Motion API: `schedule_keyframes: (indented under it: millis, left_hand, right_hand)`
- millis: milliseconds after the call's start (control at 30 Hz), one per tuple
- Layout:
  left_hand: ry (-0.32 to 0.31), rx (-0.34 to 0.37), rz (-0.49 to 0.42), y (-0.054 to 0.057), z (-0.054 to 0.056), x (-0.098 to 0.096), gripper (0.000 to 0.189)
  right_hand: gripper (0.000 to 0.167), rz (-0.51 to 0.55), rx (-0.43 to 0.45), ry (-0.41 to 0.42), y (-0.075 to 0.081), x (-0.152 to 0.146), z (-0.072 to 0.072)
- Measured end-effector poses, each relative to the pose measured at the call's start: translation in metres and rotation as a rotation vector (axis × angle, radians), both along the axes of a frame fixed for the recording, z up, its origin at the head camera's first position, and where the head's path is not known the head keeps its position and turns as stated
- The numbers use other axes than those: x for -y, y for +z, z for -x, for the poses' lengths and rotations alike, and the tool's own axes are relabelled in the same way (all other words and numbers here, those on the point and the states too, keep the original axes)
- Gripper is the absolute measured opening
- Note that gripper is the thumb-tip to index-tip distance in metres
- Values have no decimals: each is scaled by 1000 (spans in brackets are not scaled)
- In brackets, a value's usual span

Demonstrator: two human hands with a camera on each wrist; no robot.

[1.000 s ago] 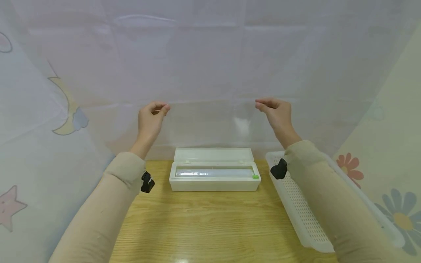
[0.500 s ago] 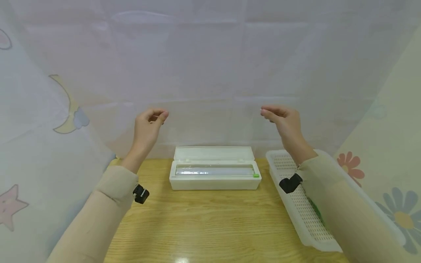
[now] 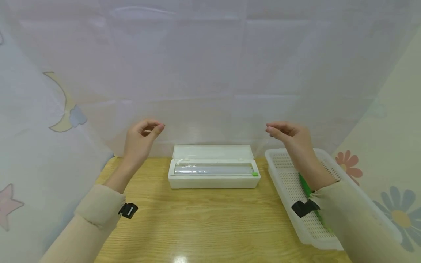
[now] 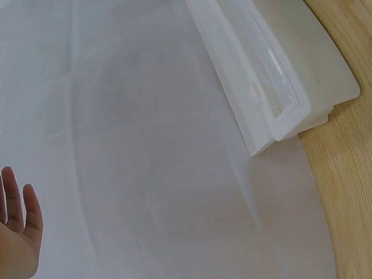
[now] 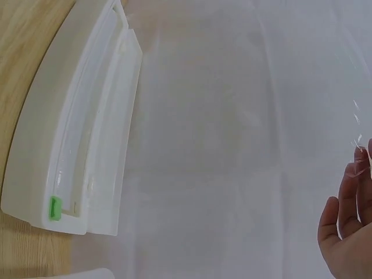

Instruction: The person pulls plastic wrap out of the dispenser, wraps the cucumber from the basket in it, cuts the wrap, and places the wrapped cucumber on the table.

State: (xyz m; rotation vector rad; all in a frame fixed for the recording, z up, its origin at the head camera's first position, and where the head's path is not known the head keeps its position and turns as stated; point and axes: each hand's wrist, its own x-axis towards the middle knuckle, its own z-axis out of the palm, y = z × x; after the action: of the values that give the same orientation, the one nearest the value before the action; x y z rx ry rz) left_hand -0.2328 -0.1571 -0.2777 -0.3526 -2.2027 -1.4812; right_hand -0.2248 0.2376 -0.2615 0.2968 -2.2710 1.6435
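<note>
My left hand (image 3: 139, 140) and right hand (image 3: 297, 142) are raised at about the same height, well apart, thumb to fingertips. Between them they pinch a clear sheet of plastic wrap (image 5: 357, 119), seen mostly by its glints near the right fingers. Behind and below the hands stands a white wrap dispenser box (image 3: 213, 182), its lid (image 3: 213, 152) swung up at the back. A roll of wrap (image 3: 213, 170) shows through its window, and a green slider (image 3: 254, 174) sits at the right end. In the left wrist view only part of the left hand appears at the corner.
A white perforated basket (image 3: 286, 204) stands on the wooden table (image 3: 197, 223) at the right, partly under my right forearm. A long green thing (image 3: 305, 186) lies in it. A pale sheet (image 3: 210, 54) hangs behind the table, with patterned sheets at both sides.
Both hands have come lower and spread farther apart, still pinching the wrap. The right forearm has shifted right, so the green thing in the basket shows more. The dispenser box stays put.
</note>
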Motion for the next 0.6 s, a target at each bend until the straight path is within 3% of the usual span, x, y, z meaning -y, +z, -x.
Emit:
schedule_keyframes:
  millis: [200,367,600]
  left_hand:
    - [-45,-6,33,-3,-15,1,26]
    - [-66,-41,61,-6,-22,1,20]
    - [-95,-18,53,-13,-35,2,16]
  right_hand:
    - [15,-7,-18,14,-9,-6,-17]
    - [14,35,-21,41,-18,-5,-30]
    - [14,90,-28,57,-28,-5,-45]
